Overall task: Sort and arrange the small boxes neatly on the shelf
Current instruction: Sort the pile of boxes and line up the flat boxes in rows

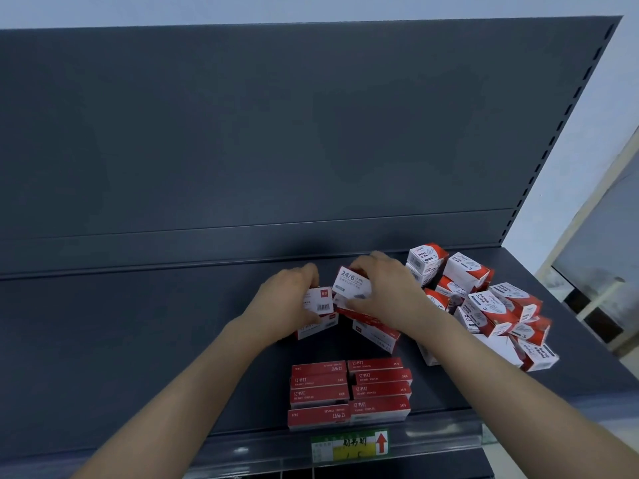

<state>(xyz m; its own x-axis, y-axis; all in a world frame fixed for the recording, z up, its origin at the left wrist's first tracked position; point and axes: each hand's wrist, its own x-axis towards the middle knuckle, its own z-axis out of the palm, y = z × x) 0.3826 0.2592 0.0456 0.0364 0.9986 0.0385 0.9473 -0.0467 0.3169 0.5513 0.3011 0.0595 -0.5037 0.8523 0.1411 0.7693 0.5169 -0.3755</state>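
Yellow and green, the price label [349, 447] with its red arrow sits on the near rail of the dark metal shelf [138, 340]; its handwriting is too blurred to read. Just beyond it, the sorted staple boxes [349, 392] lie flat in two touching columns, red sides up, printed "24/6" beside Chinese characters, apparently squared to the front edge so the labels face a shopper. Farther in, a few loose staple boxes [377, 335] lie tilted under the hands. The left hand [287, 302] curls around a white-faced box with a barcode [320, 300], while the right hand [383, 292] pinches a tilted box marked "24/6" [351, 280], likely gathering both to join the block. To the right, an unsorted heap of paper clip boxes [484, 305], reading "PAPER CLIPS" and "3", leans every way. Behind stands the plain grey back panel [276, 133]
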